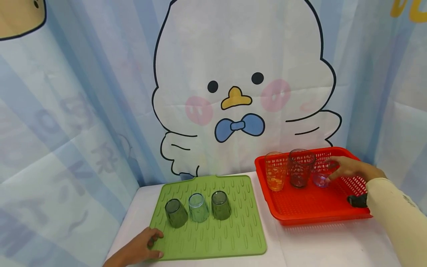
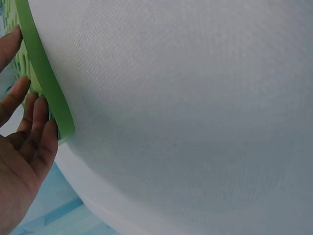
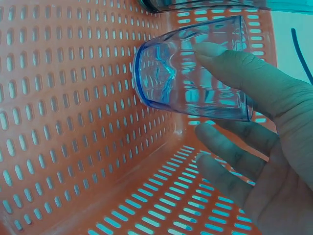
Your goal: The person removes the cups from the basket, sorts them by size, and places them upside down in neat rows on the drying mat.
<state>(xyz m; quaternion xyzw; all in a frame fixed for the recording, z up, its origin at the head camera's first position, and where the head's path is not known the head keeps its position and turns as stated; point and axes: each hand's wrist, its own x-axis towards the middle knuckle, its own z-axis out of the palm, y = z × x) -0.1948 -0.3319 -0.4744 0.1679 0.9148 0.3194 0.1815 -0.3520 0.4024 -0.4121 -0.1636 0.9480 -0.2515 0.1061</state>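
Left hand [image 1: 141, 246]: fingers loosely bent, rested on the edge of the green mat [image 1: 200, 244]; three glasses [image 1: 198, 208] are set beyond it. Right hand [image 1: 353, 167]: thumb and fingers spread about the purple glass [image 3: 166, 81] in the red basket [image 1: 320, 207] (thumb contact cannot be judged). Glass best pinched from both sides, lifted clear of the dark glass [image 1: 301, 167] to the hand's left. No brands readable; yellow lettering [image 1: 418, 16] beyond is cut off.

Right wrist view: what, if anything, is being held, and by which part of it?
It cannot be told whether the right hand grips the purple glass; the thumb overlaps its side near the rim, contact unclear.
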